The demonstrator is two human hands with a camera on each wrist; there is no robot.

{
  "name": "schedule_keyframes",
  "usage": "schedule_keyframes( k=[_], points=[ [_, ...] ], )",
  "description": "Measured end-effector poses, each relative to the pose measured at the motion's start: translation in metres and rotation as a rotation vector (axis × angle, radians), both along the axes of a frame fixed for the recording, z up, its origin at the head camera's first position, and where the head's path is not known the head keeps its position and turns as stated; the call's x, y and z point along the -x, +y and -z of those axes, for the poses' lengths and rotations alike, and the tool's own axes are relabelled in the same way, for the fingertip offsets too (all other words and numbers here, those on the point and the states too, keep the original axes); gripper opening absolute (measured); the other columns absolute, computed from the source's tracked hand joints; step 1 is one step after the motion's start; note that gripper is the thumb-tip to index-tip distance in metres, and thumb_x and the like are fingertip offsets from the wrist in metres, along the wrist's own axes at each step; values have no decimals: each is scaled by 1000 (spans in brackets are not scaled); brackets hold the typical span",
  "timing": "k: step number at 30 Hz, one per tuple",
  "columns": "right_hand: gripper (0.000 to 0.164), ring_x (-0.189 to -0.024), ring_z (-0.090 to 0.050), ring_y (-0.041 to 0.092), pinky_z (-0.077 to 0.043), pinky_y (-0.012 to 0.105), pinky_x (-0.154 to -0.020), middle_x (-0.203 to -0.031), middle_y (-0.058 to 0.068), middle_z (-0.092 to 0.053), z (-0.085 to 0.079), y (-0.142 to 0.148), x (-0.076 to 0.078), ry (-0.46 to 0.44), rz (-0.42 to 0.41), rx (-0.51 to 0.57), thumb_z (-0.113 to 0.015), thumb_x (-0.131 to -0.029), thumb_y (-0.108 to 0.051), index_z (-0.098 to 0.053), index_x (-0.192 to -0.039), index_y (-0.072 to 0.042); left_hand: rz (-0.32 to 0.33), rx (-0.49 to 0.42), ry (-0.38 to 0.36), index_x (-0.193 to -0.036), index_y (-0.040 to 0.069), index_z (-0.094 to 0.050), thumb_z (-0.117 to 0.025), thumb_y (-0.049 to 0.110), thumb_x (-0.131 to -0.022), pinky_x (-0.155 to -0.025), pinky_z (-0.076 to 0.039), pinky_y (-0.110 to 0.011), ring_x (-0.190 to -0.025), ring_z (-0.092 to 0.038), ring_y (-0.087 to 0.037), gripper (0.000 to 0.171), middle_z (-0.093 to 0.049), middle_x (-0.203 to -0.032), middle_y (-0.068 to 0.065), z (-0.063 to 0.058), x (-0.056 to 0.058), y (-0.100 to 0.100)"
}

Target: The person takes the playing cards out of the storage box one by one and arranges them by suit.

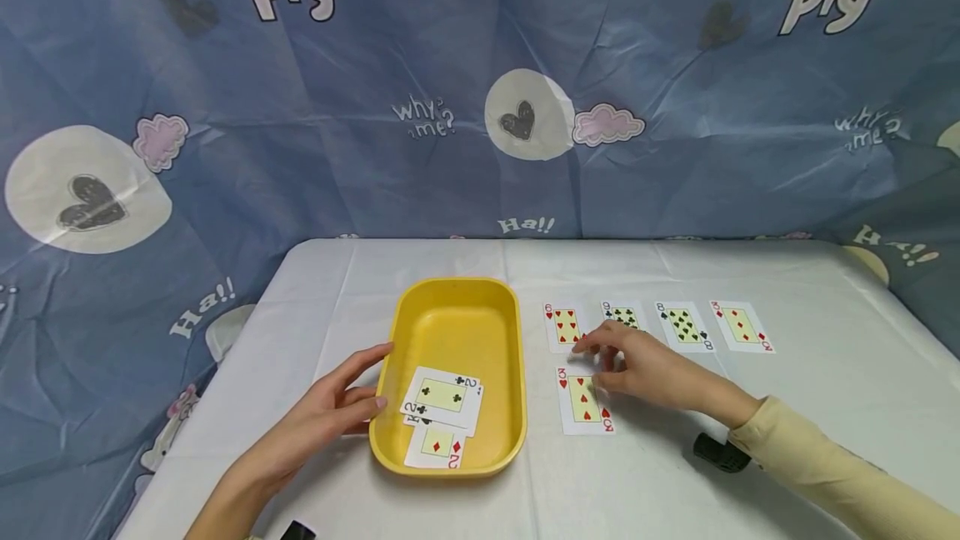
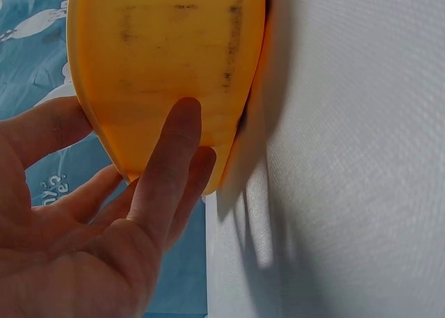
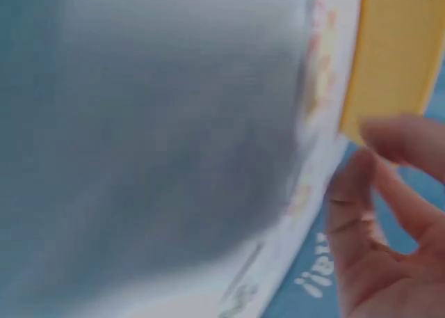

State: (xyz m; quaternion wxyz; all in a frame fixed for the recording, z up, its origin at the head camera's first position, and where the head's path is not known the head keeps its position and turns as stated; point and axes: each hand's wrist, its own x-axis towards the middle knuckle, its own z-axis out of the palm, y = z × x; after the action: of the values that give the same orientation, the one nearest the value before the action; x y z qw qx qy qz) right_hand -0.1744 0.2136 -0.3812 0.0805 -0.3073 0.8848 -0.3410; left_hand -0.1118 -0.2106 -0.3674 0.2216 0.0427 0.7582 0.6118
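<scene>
White tabletop (image 1: 832, 323) bears yellow tray (image 1: 465, 336), long axis fore-and-aft.

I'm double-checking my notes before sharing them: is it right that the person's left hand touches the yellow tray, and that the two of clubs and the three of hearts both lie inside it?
Not quite: the head view shows the three of hearts on the white table beside the yellow tray, not inside it. The rest stands.
</scene>
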Motion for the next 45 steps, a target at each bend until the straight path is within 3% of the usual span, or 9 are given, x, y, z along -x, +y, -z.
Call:
schedule_keyframes(
  k=[4, 8, 13, 16, 21, 27, 32, 38, 45],
  points=[
    [34, -88, -58, 16, -53, 28, -74, -105, 2, -63, -13, -11, 2, 40, 16, 162, -65, -89, 5, -66, -116, -16, -1, 0, -2, -153, 24, -32, -66, 23, -96, -86, -54, -42, -114, -60, -30, 66, -27, -156, -16, -1, 0, -1],
    [32, -93, -60, 16, -54, 30, -81, -111, -5, -63, -22, -31, 2, 23, -5, 287, -65, -94, -2, -65, -117, -23, -4, 3, -11, -153, 24, -32, -66, 24, -95, -87, -54, -42, -114, -60, -30, 66, -26, -157, -14, -1, 0, -1],
    [29, -102, -61, 23, -52, 34, -89, -118, -2, -62, -29, -63, 0, -39, -133, 400, -64, -96, -8, -63, -123, -19, -3, -2, -17, -153, 24, -32, -66, 24, -96, -87, -54, -42, -114, -60, -30, 67, -28, -156, -16, -1, -1, -1],
    [34, -109, -59, 27, -51, 34, -93, -123, -4, -60, -30, -81, 0, -103, -236, 406, -65, -95, -7, -60, -127, -21, -9, 1, -14, -153, 24, -32, -66, 24, -95, -87, -54, -42, -114, -60, -30, 67, -30, -155, -16, -1, -1, 0],
    [40, -118, -56, 26, -50, 31, -95, -127, -4, -58, -28, -107, 4, -178, -392, 312, -66, -95, -8, -57, -130, -25, -22, 17, -17, -152, 25, -33, -67, 24, -95, -87, -54, -42, -114, -60, -29, 67, -30, -155, -15, -1, 0, 2],
    [37, -118, -56, 19, -51, 27, -92, -130, 4, -58, -29, -134, 19, -180, -511, 154, -63, -97, -8, -57, -132, -18, -22, 17, -17, -152, 25, -33, -66, 24, -95, -87, -54, -42, -115, -60, -29, 66, -35, -153, -18, -2, 0, 1],
    [41, -115, -56, 10, -48, 25, -93, -130, -1, -59, -24, -153, 37, -150, -569, 6, -63, -97, -12, -55, -137, -16, -22, 16, -28, -153, 24, -32, -66, 25, -95, -88, -54, -42, -116, -60, -29, 67, -32, -154, -17, -2, 0, 1],
    [55, -111, -54, 13, -43, 24, -97, -125, 0, -59, -19, -173, 57, -230, -612, -108, -73, -89, -6, -54, -139, -17, -16, 1, -31, -152, 25, -32, -66, 25, -95, -88, -54, -42, -116, -59, -29, 66, -33, -154, -18, -2, 0, -1],
    [63, -94, -47, 10, -39, 19, -78, -111, -4, -50, -10, -187, 65, -191, -624, -277, -85, -78, -20, -59, -135, -28, 21, -25, -21, -153, 24, -30, -64, 23, -97, -89, -53, -42, -117, -59, -30, 66, -43, -146, -22, -2, -1, -2]
  ],
)
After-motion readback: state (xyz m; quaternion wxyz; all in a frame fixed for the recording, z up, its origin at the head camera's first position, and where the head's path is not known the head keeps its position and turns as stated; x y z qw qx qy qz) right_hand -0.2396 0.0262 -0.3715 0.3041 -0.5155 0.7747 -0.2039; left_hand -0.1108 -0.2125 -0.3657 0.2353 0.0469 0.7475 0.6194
